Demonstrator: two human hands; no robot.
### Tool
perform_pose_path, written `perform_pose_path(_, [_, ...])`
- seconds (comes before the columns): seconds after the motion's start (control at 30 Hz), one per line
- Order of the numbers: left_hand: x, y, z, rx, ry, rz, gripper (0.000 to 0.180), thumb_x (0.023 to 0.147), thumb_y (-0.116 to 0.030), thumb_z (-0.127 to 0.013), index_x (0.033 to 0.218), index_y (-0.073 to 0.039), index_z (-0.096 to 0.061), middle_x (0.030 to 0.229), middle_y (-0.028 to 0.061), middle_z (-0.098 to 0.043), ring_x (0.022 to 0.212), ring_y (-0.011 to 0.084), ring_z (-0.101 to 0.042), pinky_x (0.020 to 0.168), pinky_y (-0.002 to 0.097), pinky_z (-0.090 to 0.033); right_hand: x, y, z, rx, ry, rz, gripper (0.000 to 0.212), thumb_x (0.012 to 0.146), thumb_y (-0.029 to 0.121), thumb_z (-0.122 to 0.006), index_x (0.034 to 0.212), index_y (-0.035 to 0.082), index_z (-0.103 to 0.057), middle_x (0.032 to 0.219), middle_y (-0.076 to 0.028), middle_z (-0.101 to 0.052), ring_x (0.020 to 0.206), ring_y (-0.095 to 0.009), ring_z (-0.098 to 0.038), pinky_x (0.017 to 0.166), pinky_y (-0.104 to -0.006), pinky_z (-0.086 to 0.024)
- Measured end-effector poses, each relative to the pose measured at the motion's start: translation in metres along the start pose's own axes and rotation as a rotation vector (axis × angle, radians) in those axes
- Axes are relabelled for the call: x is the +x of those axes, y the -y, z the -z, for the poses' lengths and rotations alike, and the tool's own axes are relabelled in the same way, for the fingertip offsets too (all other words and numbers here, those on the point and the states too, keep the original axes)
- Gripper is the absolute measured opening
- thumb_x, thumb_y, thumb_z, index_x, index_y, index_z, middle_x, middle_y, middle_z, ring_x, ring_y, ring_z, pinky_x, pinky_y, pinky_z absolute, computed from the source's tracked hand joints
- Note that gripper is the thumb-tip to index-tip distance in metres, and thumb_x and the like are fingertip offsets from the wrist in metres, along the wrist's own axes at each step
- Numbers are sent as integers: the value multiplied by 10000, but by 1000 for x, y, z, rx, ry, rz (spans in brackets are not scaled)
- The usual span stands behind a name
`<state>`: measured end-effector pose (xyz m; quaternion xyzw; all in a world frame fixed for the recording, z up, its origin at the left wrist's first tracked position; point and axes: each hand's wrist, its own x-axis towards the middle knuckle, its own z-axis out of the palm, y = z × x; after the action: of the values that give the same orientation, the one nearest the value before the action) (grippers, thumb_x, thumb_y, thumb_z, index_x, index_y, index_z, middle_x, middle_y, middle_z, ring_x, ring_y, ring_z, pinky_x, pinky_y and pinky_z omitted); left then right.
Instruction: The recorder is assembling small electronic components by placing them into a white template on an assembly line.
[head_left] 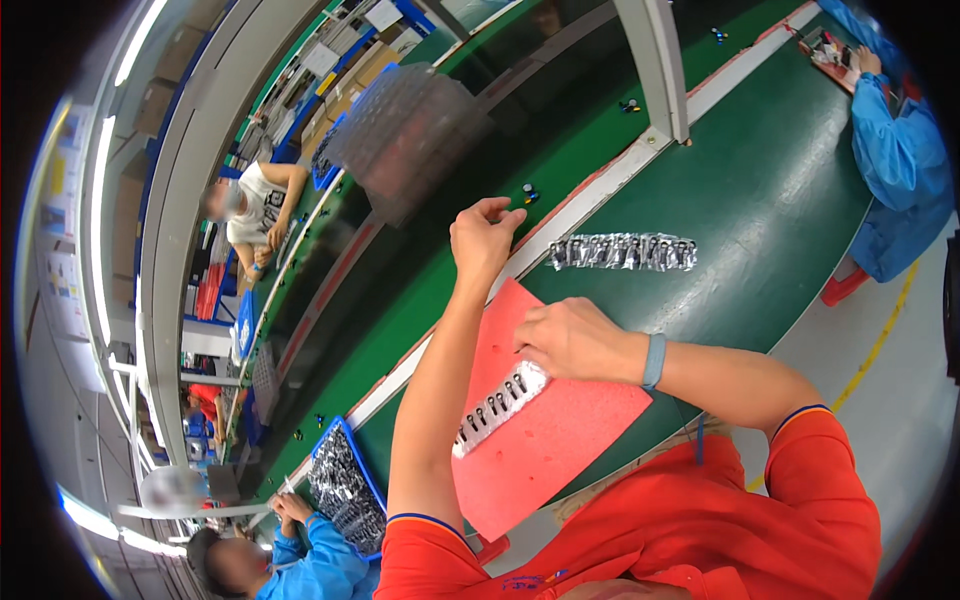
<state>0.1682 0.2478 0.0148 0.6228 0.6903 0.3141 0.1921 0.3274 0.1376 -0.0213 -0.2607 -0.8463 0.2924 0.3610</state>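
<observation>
My left hand point(484, 242) reaches over the green conveyor belt, its fingers bent and a small gap showing between thumb and forefinger. Just beyond its fingertips lies a small cluster of dark, blue and yellow parts point(530, 194). My right hand point(568, 338) is closed over the red foam sheet point(560, 425), fingers curled downward; whatever they grip is hidden. Directly below those fingers is the upper end of a pale plastic strip point(497, 408) holding a row of small black parts. Part of this strip disappears behind my left forearm.
A second clear strip of black parts point(624, 252) lies on the green table. At left stands a blue bin point(345, 485) filled with bagged parts, beside a person in blue. A metal post point(655, 75) rises at the belt's edge. A blurred translucent tray point(405, 140) appears beyond.
</observation>
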Motion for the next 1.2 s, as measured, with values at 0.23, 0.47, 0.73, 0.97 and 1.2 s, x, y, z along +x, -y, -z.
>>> perform_pose_path(0.23, [27,21,-30,-134,-21,70,206,901,-138,-799,1050,3,-799,875,51,-773,742,99,-656,693,278,-523,1,1,2,-45,37,24,87,849,120,-713,887,42,-716,869,-161,-718,791,-365,-721,691,-484,-577])
perform_pose_path(0.47, [-11,40,21,-579,-33,93,146,986,-91,-721,1060,31,-751,920,58,-756,810,122,-704,726,263,-563,2,-7,5,-20,-17,-19,74,867,120,-701,894,62,-739,900,-127,-730,797,-363,-713,712,-476,-580])
perform_pose_path(0.73, [-147,73,102,-632,68,86,131,1012,-50,-675,1079,44,-738,928,83,-755,841,142,-715,763,270,-578,15,16,11,217,-176,-63,77,901,84,-755,955,30,-745,866,-116,-730,739,-252,-734,671,-336,-588])
perform_pose_path(0.97, [-189,82,94,-1002,173,209,152,1045,-60,-644,1151,27,-709,995,105,-756,894,155,-744,782,299,-646,32,51,-21,396,-152,-66,86,947,38,-724,1017,-7,-704,901,-106,-732,756,-179,-732,678,-299,-587])
perform_pose_path(1.2, [-190,76,86,-1203,31,401,171,1031,-67,-663,1178,8,-706,1069,107,-749,930,163,-750,815,317,-672,26,38,-50,362,-135,-58,84,941,11,-724,1014,-25,-700,975,-121,-708,814,-200,-737,704,-306,-619])
